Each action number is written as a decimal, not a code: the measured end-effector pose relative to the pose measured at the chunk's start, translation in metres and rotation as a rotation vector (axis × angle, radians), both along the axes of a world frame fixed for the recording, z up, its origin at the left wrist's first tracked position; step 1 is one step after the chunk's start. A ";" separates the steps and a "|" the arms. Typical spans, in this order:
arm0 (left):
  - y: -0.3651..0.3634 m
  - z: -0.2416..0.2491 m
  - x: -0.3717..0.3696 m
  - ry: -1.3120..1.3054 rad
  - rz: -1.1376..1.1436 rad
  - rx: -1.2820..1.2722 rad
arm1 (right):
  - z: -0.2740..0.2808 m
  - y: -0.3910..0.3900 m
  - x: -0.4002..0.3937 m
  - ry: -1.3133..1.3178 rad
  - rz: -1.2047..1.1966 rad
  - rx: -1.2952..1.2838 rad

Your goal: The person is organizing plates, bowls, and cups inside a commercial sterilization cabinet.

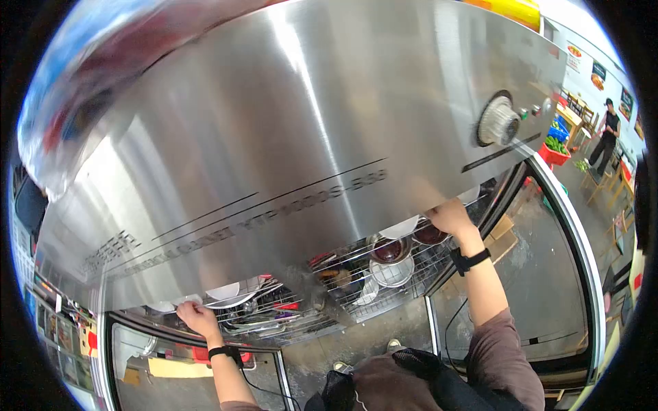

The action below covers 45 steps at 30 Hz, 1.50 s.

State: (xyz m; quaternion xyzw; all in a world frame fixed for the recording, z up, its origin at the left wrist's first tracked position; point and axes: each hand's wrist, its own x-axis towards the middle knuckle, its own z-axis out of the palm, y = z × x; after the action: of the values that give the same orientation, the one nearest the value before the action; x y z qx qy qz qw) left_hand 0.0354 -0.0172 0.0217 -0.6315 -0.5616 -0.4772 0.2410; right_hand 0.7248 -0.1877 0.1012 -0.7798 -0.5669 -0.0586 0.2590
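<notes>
A steel cabinet [295, 137] with a large dial [498, 122] fills the upper view, its glass doors swung out to both sides. My left hand [197, 318] is at the left of the opening, fingers curled beside a white dish [223, 292]; what they grip is hidden. At the right, my right hand [451, 218] reaches under the panel's lower edge with bent fingers, close to a dark-red bowl [430, 235] and a white plate [399, 228]. Its fingertips are partly covered. Between the hands, wire racks [329, 301] hold bowls, dishes and utensils.
The right glass door [548, 274] stands out beside my arm, the left door [171, 356] beside the other. A black cable [449, 329] hangs near the right door. Plastic-wrapped items [89, 96] lie on top. Another person [607, 137] stands far right, near chairs and a red crate [554, 155].
</notes>
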 end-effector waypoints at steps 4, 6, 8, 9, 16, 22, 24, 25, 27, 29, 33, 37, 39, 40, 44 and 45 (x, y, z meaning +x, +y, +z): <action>0.002 -0.003 -0.003 -0.040 -0.041 0.006 | 0.019 -0.009 -0.029 -0.138 -0.216 0.047; 0.004 -0.003 -0.004 -0.044 -0.068 0.031 | 0.043 -0.013 -0.060 -0.104 -0.221 0.162; 0.003 -0.006 -0.007 -0.054 -0.086 0.027 | 0.054 -0.004 -0.089 -0.133 -0.119 0.182; 0.005 -0.006 -0.008 -0.035 -0.095 0.057 | 0.053 0.004 -0.100 -0.200 -0.012 0.215; 0.006 -0.006 -0.013 -0.060 -0.178 0.064 | 0.076 0.076 -0.215 0.027 0.325 -0.295; 0.007 -0.009 -0.020 -0.068 -0.231 0.069 | 0.057 0.127 -0.217 -0.213 0.240 -0.077; 0.008 -0.011 -0.023 -0.054 -0.242 0.068 | 0.050 0.136 -0.208 -0.270 0.210 0.005; 0.008 -0.011 -0.024 -0.061 -0.257 0.073 | 0.049 0.138 -0.205 -0.285 0.197 0.024; 0.007 -0.009 -0.024 -0.067 -0.267 0.062 | 0.047 0.140 -0.201 -0.309 0.174 0.060; 0.006 -0.009 -0.026 -0.077 -0.281 0.054 | 0.046 0.146 -0.199 -0.325 0.163 0.082; 0.008 -0.008 -0.026 -0.084 -0.299 0.071 | 0.043 0.150 -0.198 -0.354 0.142 0.128; 0.006 -0.008 -0.025 -0.072 -0.298 0.059 | 0.035 0.149 -0.198 -0.391 0.147 0.187; 0.008 -0.010 -0.027 -0.043 -0.288 0.061 | 0.029 0.146 -0.196 -0.414 0.157 0.228; 0.008 -0.010 -0.028 -0.043 -0.291 0.060 | 0.024 0.142 -0.194 -0.430 0.163 0.253; 0.007 -0.010 -0.027 -0.023 -0.271 0.044 | 0.014 0.117 -0.203 -0.518 0.229 0.380; 0.008 -0.012 -0.027 -0.026 -0.280 0.057 | 0.027 0.103 -0.213 -0.541 0.248 0.407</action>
State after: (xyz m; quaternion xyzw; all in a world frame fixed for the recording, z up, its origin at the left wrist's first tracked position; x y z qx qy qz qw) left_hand 0.0086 -0.0094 0.0094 -0.6904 -0.4575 -0.5298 0.1827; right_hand 0.5117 -0.0843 0.1279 -0.5939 -0.6819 -0.3428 0.2545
